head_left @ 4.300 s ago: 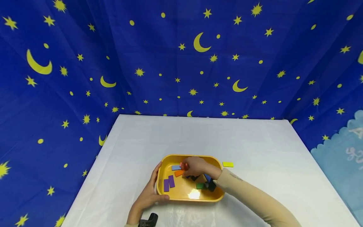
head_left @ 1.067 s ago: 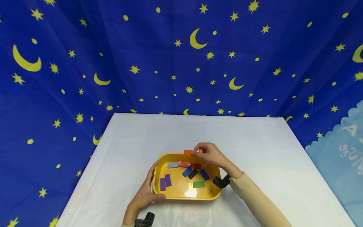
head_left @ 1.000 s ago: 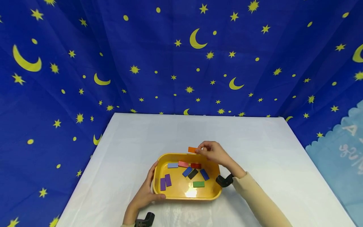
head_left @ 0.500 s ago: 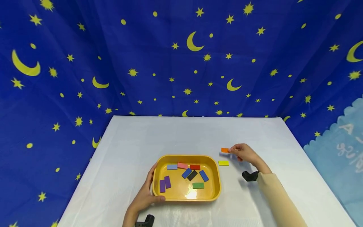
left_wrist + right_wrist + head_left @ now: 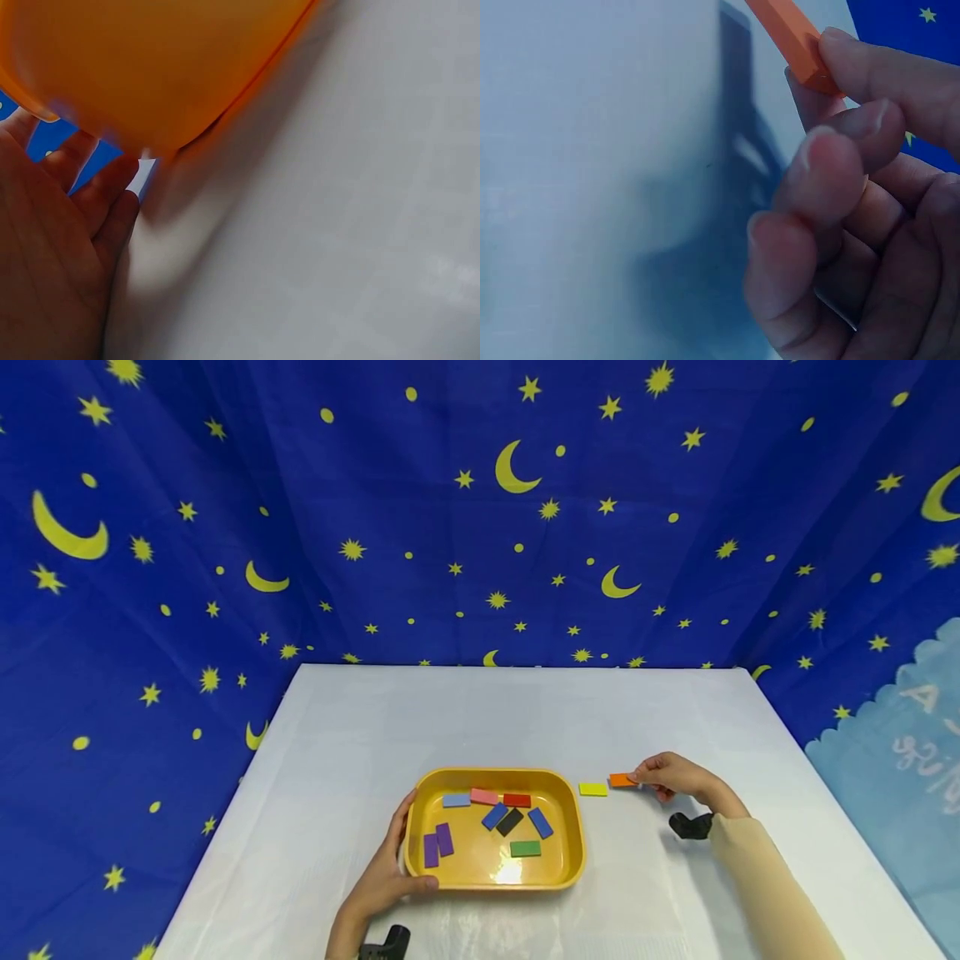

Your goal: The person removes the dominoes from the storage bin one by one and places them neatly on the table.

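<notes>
In the head view a yellow plastic tray [image 5: 495, 870] stands on the white table, its left front corner gripped by my left hand [image 5: 384, 875], thumb at the front rim and fingers along the left side. The left wrist view shows those fingers [image 5: 112, 180] against the wall of the tray [image 5: 150, 67]. To the right of the tray, my right hand [image 5: 671, 774] pinches one end of a flat orange block [image 5: 621, 780] between thumb and fingers. A yellow block [image 5: 592, 789] lies just left of it. Close up, the orange block [image 5: 791, 41] is tilted above its shadow.
Inside the tray lie two purple blocks, a light blue [image 5: 456, 800], a pink [image 5: 484, 796], a red [image 5: 517, 800], two dark blue, a black [image 5: 510, 822] and a green block [image 5: 525, 848]. A blue star-patterned cloth [image 5: 420, 527] hangs behind the table [image 5: 450, 710].
My right hand has taken the orange block out of the tray, carried it right past the yellow block and lowered it close to the table. My left hand keeps its hold on the tray.
</notes>
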Available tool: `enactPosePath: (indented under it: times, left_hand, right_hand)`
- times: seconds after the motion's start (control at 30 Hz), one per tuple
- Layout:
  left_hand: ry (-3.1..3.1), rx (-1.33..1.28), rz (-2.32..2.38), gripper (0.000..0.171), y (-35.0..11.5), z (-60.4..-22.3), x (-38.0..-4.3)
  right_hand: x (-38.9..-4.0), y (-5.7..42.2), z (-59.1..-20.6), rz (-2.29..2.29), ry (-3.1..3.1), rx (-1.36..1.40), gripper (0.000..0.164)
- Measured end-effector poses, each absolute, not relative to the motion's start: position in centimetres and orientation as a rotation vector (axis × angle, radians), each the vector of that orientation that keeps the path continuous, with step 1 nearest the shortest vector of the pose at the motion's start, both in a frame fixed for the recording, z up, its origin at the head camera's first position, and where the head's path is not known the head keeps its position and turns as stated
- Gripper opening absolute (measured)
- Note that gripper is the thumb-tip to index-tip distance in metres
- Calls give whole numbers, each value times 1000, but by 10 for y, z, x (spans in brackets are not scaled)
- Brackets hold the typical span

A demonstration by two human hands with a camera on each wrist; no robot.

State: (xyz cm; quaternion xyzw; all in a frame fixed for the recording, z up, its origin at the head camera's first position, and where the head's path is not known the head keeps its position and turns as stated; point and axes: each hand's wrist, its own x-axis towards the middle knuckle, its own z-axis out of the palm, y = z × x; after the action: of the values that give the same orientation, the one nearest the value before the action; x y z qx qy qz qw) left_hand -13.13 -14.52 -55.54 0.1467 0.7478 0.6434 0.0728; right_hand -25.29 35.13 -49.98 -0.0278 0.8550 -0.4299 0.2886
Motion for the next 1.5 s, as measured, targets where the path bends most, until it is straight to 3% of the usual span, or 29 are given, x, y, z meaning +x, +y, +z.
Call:
enactPosePath:
  times: [1.0,1.5]
  left_hand:
    - [2234,413,1935,117,-145,-556,-132]
    - [2223,411,1937,117,-145,-556,-131]
  right_hand:
    - [-250,349,-508,-1042,2337,82,23]
    - [-247,349,-511,-1058,2372,34,26]
